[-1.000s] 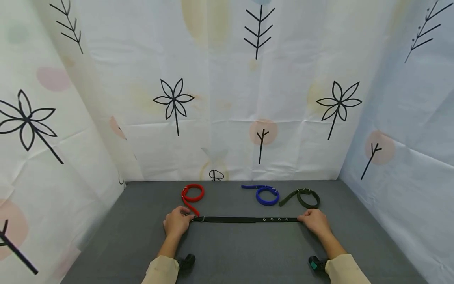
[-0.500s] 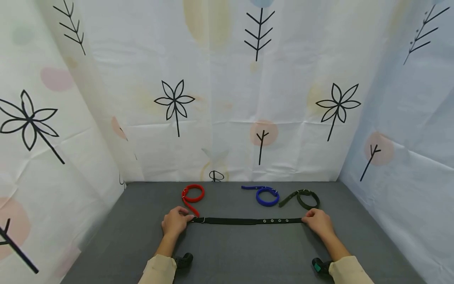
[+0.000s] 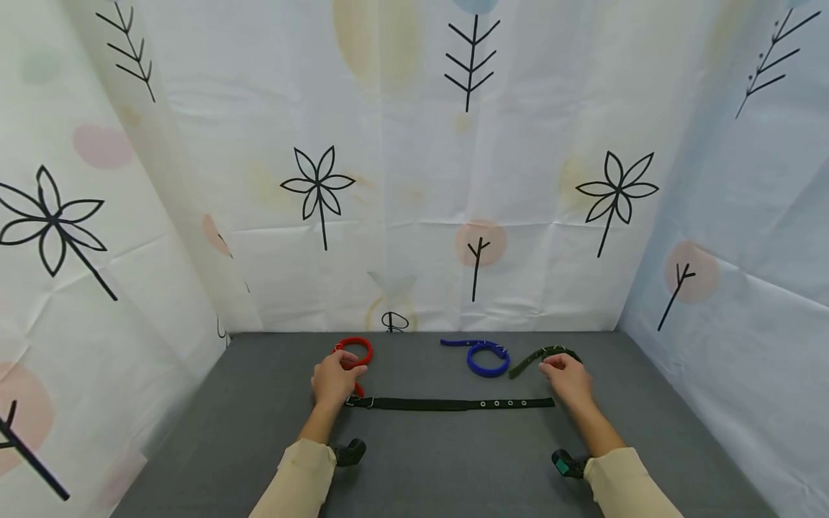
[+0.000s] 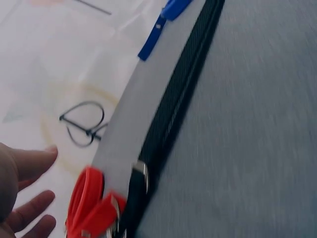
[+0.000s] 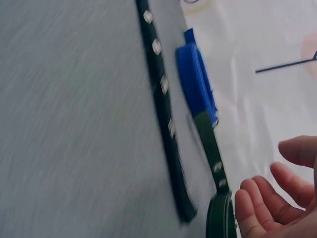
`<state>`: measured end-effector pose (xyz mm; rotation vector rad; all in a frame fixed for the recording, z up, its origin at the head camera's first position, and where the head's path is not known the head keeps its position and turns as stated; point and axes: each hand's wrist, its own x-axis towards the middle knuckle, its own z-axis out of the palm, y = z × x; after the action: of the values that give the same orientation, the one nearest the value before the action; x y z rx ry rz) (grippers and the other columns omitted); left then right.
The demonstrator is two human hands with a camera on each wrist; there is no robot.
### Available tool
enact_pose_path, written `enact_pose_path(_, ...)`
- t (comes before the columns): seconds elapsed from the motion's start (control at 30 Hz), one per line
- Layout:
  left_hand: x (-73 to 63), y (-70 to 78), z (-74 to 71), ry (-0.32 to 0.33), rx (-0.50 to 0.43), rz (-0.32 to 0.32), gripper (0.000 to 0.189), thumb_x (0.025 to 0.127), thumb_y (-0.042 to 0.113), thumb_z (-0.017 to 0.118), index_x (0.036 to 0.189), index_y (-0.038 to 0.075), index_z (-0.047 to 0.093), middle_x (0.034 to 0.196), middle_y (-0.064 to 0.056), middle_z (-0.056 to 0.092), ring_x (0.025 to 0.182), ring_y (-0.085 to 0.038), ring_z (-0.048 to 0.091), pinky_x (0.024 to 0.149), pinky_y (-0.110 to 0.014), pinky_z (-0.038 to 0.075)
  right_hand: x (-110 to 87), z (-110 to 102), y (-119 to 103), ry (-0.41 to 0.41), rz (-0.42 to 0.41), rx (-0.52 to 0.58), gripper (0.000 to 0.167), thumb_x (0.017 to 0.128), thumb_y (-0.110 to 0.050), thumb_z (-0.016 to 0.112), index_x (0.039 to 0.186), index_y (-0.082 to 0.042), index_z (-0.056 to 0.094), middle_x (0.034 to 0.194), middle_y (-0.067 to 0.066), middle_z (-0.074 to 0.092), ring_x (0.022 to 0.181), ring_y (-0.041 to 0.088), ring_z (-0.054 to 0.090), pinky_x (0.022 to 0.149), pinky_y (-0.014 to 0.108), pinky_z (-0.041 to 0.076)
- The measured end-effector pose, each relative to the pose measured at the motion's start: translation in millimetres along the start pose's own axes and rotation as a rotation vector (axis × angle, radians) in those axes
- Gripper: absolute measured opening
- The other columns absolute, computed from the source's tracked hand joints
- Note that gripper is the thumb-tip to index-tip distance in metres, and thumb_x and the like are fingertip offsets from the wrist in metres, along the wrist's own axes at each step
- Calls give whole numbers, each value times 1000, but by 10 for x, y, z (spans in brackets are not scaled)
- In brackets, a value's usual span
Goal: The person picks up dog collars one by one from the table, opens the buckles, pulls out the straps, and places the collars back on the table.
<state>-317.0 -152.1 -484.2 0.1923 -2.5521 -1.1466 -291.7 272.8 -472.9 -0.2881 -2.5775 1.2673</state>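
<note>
A black collar [image 3: 421, 404] with a metal buckle and a row of eyelets lies stretched straight across the grey table, buckle end to the left. Over a coiled red collar [image 3: 370, 352] my left hand [image 3: 332, 381] hovers with fingers spread, partly covering it; the left wrist view shows the thumb [image 4: 37, 162] apart from the fingers. At the other side, my right hand [image 3: 571, 385] hangs beside the coiled green collar [image 3: 527, 361], overlapping its loop in the head view. Its loosely bent fingers [image 5: 265, 203] hold nothing in the right wrist view.
A coiled blue collar [image 3: 487, 371] lies at the back, left of the green one. Patterned white cloth [image 3: 421, 180] walls the table's back and sides. A dark device [image 3: 350, 453] is worn at the left wrist, and another dark device [image 3: 568, 464] at the right.
Both hands have let go of the black collar's ends and moved away toward the back, the left to the red collar, the right to the green one. The black collar stays straight.
</note>
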Motion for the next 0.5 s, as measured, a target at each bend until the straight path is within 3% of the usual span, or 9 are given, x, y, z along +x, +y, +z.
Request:
enact_pose_path(0.1,41,107,123,0,-74,51,24,81,18,81,99,6,70,98,-10,67,97,-36,56,86,-53,40,46,93,-113,-2,34,114,31,95,-19,60,115,5,59,109,21,62,96,35,63,79,42,51)
enact_pose_path(0.2,59,220,263,-36,-173,93,26,81,16,80,102,5,69,103,-13,65,96,-33,58,81,-48,46,99,190,-213,-23,71,267,37,97,-16,57,125,8,52,122,25,54,110,39,57,91,45,48)
enact_pose_path(0.33,43,394,473,-128,-318,129,29,83,12,78,107,3,66,109,-16,65,101,-32,60,81,-46,49,167,322,-331,-53,120,454,45,98,-13,54,135,10,41,134,29,43,121,44,47,102,49,38)
enact_pose_path(0.5,-7,572,756,-259,-456,163,34,85,10,76,114,-1,62,117,-20,62,108,-38,59,85,-47,50,236,478,-432,-73,185,611,52,99,-11,52,141,9,31,143,28,33,130,42,38,107,47,32)
